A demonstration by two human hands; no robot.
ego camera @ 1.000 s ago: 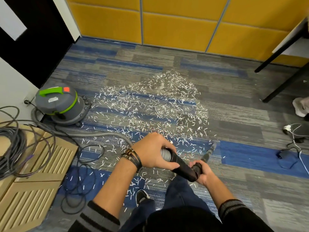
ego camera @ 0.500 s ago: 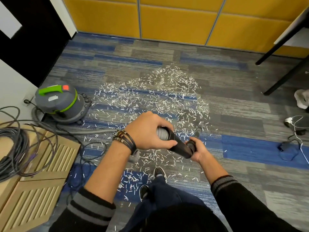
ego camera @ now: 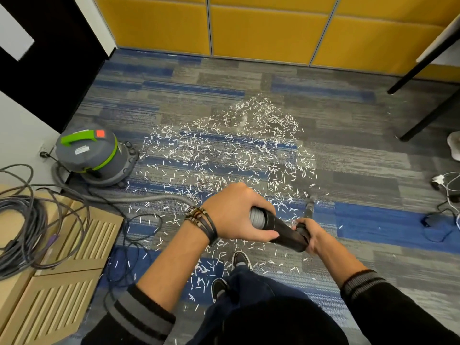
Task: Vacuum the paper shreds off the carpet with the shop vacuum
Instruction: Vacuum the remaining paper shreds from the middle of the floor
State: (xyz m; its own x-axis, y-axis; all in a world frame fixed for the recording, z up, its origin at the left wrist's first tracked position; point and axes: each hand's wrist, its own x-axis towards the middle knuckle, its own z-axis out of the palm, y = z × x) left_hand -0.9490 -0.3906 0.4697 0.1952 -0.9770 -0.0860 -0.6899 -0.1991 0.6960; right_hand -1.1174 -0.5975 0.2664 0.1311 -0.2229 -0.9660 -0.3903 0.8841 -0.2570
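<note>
White paper shreds (ego camera: 224,155) lie scattered over the grey and blue carpet (ego camera: 361,170). A grey shop vacuum (ego camera: 92,155) with a green handle stands at the left. Its grey hose (ego camera: 149,198) runs along the floor to the black wand (ego camera: 283,229). My left hand (ego camera: 236,212) grips the wand where the hose joins it. My right hand (ego camera: 307,234) grips the wand lower down. The thin nozzle (ego camera: 310,207) points down to the carpet at the right edge of the shreds.
Coiled grey cables (ego camera: 22,220) lie on slatted tan panels (ego camera: 67,265) at the left. Black table legs (ego camera: 428,120) stand at the right, with white and dark cords (ego camera: 445,195) on the floor there. A yellow panelled wall (ego camera: 261,28) closes the far side.
The view has shifted. The nozzle tip has moved along the carpet at the right edge of the shreds. Both hands keep their grip on the wand.
</note>
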